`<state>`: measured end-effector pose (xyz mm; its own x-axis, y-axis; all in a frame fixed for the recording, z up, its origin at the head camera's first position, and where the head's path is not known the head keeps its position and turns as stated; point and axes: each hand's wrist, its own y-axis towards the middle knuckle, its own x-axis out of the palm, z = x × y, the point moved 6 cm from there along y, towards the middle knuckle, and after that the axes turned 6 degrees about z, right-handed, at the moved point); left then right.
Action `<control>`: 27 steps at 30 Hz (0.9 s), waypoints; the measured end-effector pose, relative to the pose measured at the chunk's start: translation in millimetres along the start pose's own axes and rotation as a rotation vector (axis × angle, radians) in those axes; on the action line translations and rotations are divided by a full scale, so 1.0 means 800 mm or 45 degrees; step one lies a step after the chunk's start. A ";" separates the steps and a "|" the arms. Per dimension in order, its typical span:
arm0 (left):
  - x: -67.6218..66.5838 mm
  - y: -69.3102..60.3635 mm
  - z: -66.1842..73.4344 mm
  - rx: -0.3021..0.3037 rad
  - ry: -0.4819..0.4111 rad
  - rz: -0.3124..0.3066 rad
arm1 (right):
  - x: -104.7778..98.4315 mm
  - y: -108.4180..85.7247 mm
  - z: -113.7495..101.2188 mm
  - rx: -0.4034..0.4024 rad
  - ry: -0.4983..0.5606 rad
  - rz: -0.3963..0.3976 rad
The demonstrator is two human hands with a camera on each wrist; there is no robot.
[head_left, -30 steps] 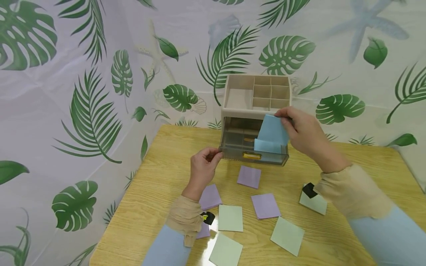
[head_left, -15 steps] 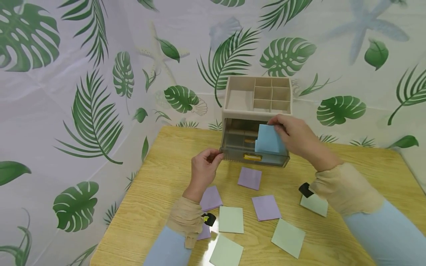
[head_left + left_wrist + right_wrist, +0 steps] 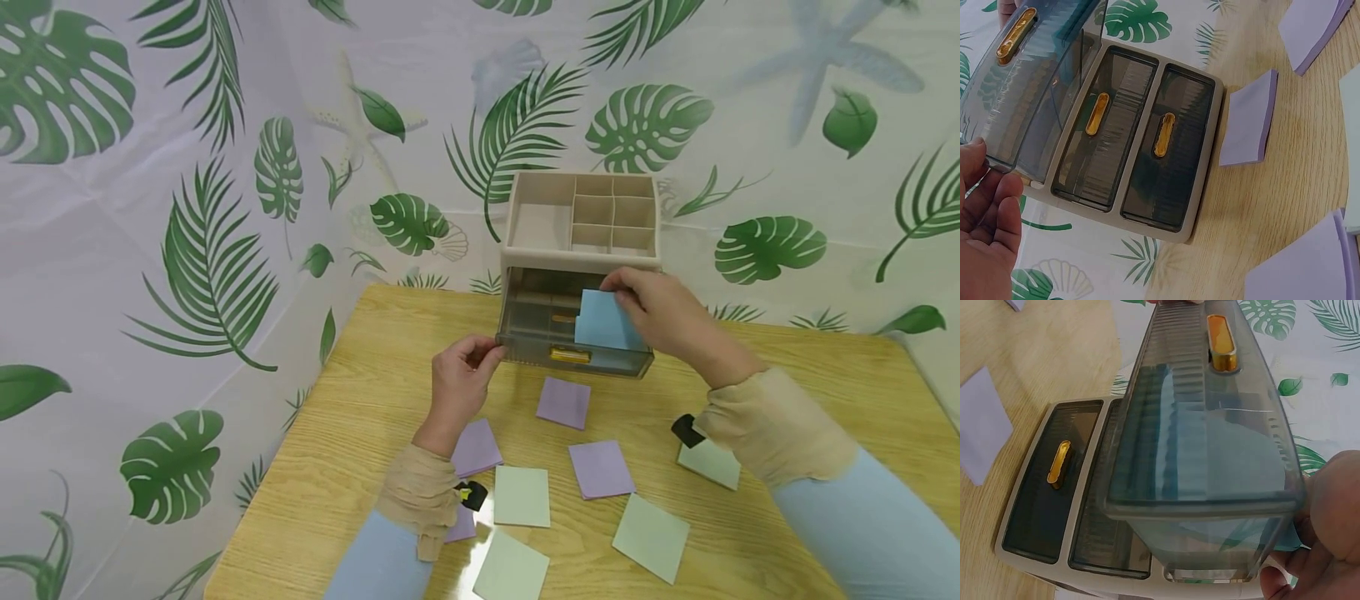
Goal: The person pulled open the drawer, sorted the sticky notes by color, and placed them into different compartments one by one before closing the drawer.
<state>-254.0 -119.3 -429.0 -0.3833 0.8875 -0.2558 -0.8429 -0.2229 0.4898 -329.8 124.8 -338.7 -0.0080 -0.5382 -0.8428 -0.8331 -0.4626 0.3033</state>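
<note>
Fingers of my right hand (image 3: 660, 312) are narrow, pinching a blue pad (image 3: 609, 323) by its upper right part. The pad is in the right half of the top drawer (image 3: 525, 346), behind its clear grey front; I cannot tell whether its lower edge touches the drawer floor. Fingers of my left hand (image 3: 457, 385) are closed on the drawer's front left corner, thumb above and the others beneath. The drawer projects from the beige organizer (image 3: 577, 260); the gold handle (image 3: 570, 356) sits midway along its front. Inside, there is open room from the pad's left edge across to the left wall, while on the right the pad is close to the side wall. In the head view, the pad's top edge shows below the organizer's front ledge. Two lower drawers, inner (image 3: 1110, 125) and outer (image 3: 1169, 150) in the left wrist view, sit flush in the frame. On the table (image 3: 352, 367), the nearest purple pad (image 3: 564, 403) lies just beside the organizer's base, not touching it. Other purple pads (image 3: 602, 469) and pale green pads (image 3: 521, 497) are spread nearer to me; my left cuff (image 3: 423, 492) partly hides one purple edge.
</note>
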 end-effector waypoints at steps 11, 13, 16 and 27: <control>0.000 0.000 0.000 -0.011 0.013 -0.008 | 0.005 0.002 0.001 -0.025 -0.100 -0.005; 0.000 0.000 0.000 -0.007 0.011 -0.006 | 0.005 0.002 0.002 -0.028 -0.118 -0.022; 0.000 0.000 0.001 -0.002 0.010 -0.004 | 0.007 0.003 0.002 -0.034 -0.157 -0.076; 0.000 0.000 0.002 -0.005 0.011 -0.004 | 0.014 0.002 -0.003 -0.075 -0.266 -0.191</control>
<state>-253.4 -118.5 -427.8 -0.3838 0.8848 -0.2642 -0.8456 -0.2218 0.4856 -330.1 116.3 -346.4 -0.0060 -0.3063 -0.9519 -0.8000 -0.5696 0.1884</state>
